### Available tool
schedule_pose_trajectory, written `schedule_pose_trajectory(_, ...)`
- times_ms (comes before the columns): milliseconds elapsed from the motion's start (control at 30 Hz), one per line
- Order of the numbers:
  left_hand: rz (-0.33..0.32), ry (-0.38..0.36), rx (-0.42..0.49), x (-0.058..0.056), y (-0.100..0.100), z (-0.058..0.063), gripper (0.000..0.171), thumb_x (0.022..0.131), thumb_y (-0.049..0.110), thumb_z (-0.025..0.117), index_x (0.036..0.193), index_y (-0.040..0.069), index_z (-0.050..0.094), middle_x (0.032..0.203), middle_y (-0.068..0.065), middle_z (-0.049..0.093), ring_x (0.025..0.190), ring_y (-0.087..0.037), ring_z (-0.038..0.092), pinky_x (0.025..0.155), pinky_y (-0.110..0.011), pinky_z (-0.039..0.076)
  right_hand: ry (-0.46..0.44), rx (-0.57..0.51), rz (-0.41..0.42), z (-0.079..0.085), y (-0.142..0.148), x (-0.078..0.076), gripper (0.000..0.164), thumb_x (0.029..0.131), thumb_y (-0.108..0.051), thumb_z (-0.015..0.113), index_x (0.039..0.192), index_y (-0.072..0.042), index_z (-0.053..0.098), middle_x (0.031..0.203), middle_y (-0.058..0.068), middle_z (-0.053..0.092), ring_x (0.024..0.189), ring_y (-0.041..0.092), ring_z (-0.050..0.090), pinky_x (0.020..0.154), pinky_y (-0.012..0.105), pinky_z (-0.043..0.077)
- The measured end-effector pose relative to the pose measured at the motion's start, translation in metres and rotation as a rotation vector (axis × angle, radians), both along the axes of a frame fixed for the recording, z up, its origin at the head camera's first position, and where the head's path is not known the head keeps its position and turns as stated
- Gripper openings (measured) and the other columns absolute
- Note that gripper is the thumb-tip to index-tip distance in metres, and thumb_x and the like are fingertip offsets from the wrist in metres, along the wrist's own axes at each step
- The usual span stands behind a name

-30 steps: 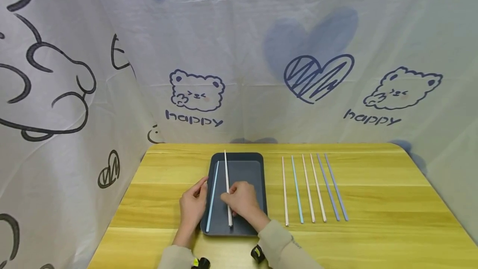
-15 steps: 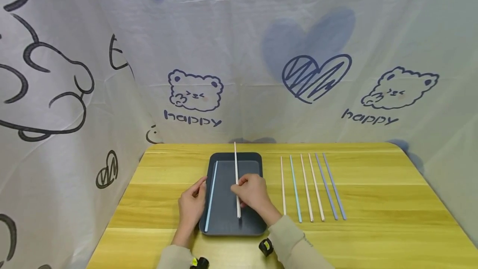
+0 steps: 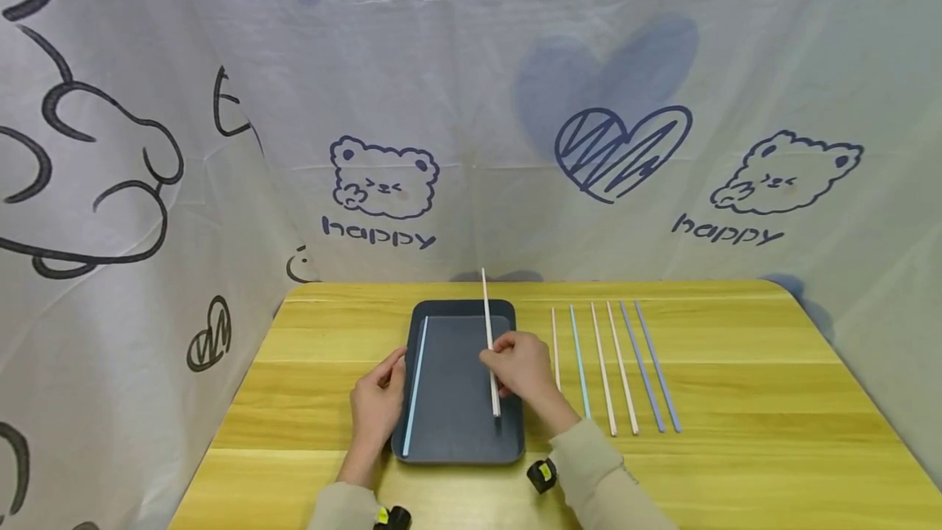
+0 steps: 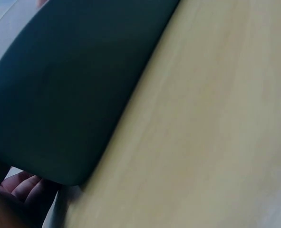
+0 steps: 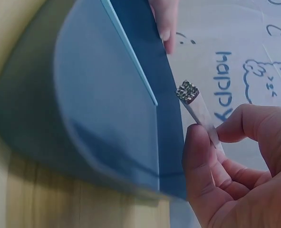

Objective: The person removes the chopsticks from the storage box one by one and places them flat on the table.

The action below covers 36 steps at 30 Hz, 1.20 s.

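Observation:
My right hand (image 3: 521, 365) pinches a pale pinkish-white chopstick (image 3: 487, 309) between thumb and fingers over the right side of a dark grey tray (image 3: 456, 440). The chopstick's near end carries a silvery glittering tip (image 5: 187, 90) in the right wrist view; its far end reaches past the tray's back rim. Along the tray's left side lies a light blue chopstick (image 3: 415, 391). My left hand (image 3: 378, 407) holds the tray's left rim with thumb and finger; the left wrist view shows only a dark part of this hand (image 4: 28, 192) beside the tray.
Right of the tray, several chopsticks lie side by side on the wooden table (image 3: 758, 399): pale pink ones (image 3: 603, 366), a light blue one (image 3: 579, 358) and purple ones (image 3: 657, 362). My right forearm partly covers some near ends. A printed cloth (image 3: 500, 88) hangs behind.
My right hand has moved right and away from me, carrying the pinkish-white chopstick from the tray's middle to its right side and raising it. The left hand stays at the rim.

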<state>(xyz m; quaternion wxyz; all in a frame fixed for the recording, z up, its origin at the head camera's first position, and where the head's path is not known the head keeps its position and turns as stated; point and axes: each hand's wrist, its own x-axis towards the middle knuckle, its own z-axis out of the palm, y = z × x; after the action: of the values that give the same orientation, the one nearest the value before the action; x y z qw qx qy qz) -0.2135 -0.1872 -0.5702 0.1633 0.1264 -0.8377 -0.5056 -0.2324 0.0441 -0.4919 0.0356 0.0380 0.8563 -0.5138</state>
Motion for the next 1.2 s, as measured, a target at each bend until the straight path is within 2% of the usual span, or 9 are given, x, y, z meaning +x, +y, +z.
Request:
schedule_pose_trajectory(167, 0.001, -0.010, 0.003, -0.001, -0.001, -0.001, 0.025, 0.104, 0.024, 0.068, 0.126, 0.021, 0.080, 0.115, -0.009, 0.080, 0.101, -0.022, 0.076, 0.076, -0.021, 0.054, -0.019, 0.005, -0.037, -0.003, 0.015, -0.002, 0.013, 0.086, -0.016, 0.070, 0.089, -0.004, 0.073, 0.058, 0.001, 0.062, 0.041, 0.012, 0.058, 0.050, 0.038, 0.059)
schedule_pose_trajectory(367, 0.008, 0.016, -0.013, 0.000, -0.002, -0.001, 0.025, 0.103, 0.022, 0.069, 0.125, 0.021, 0.080, 0.112, -0.010, 0.081, 0.101, -0.026, 0.077, 0.077, -0.025, 0.056, -0.014, 0.029, -0.060, -0.006, 0.034, -0.005, 0.019, 0.087, -0.019, 0.070, 0.095, -0.003, 0.075, 0.059, 0.002, 0.065, 0.041, 0.017, 0.061, 0.049, 0.031, 0.054)
schedule_pose_trajectory(533, 0.002, 0.014, -0.001, 0.001, -0.001, -0.001, 0.024, 0.103, 0.022, 0.069, 0.125, 0.021, 0.080, 0.114, -0.010, 0.081, 0.101, -0.025, 0.077, 0.075, -0.021, 0.055, -0.013, 0.054, -0.077, -0.008, 0.048, -0.008, 0.019, 0.088, -0.020, 0.070, 0.095, -0.004, 0.075, 0.059, 0.002, 0.066, 0.045, 0.022, 0.064, 0.049, 0.031, 0.054)
schedule_pose_trajectory(767, -0.010, 0.006, 0.017, 0.001, -0.001, -0.003, 0.025, 0.104, 0.022, 0.068, 0.126, 0.020, 0.080, 0.116, -0.011, 0.080, 0.102, -0.025, 0.076, 0.075, -0.020, 0.054, -0.040, 0.054, -0.111, -0.012, 0.068, -0.007, 0.020, 0.088, -0.020, 0.069, 0.097, -0.003, 0.075, 0.060, 0.001, 0.064, 0.047, 0.015, 0.061, 0.050, 0.031, 0.056)
schedule_pose_trajectory(867, -0.011, 0.007, 0.009, 0.001, -0.002, -0.003, 0.025, 0.104, 0.022, 0.067, 0.126, 0.020, 0.080, 0.116, -0.011, 0.080, 0.103, -0.026, 0.076, 0.077, -0.022, 0.055, -0.035, 0.066, -0.116, -0.014, 0.079, -0.006, 0.023, 0.090, -0.020, 0.068, 0.101, -0.002, 0.076, 0.059, 0.001, 0.062, 0.047, 0.014, 0.058, 0.049, 0.030, 0.053)
schedule_pose_trajectory(1000, 0.003, 0.014, 0.000, -0.001, -0.001, -0.004, 0.024, 0.103, 0.022, 0.069, 0.125, 0.021, 0.080, 0.113, -0.009, 0.081, 0.101, -0.024, 0.077, 0.077, -0.022, 0.055, -0.032, 0.106, -0.124, -0.015, 0.098, -0.003, 0.027, 0.092, -0.022, 0.067, 0.105, -0.001, 0.077, 0.059, 0.001, 0.064, 0.047, 0.014, 0.057, 0.049, 0.029, 0.049)
schedule_pose_trajectory(1200, 0.004, 0.034, -0.002, -0.002, -0.001, -0.005, 0.024, 0.103, 0.021, 0.070, 0.124, 0.021, 0.081, 0.111, -0.009, 0.081, 0.097, -0.023, 0.077, 0.075, -0.022, 0.055, -0.053, 0.147, -0.133, -0.020, 0.130, 0.001, 0.032, 0.095, -0.024, 0.064, 0.111, 0.001, 0.076, 0.056, 0.003, 0.064, 0.047, 0.017, 0.061, 0.050, 0.029, 0.050)
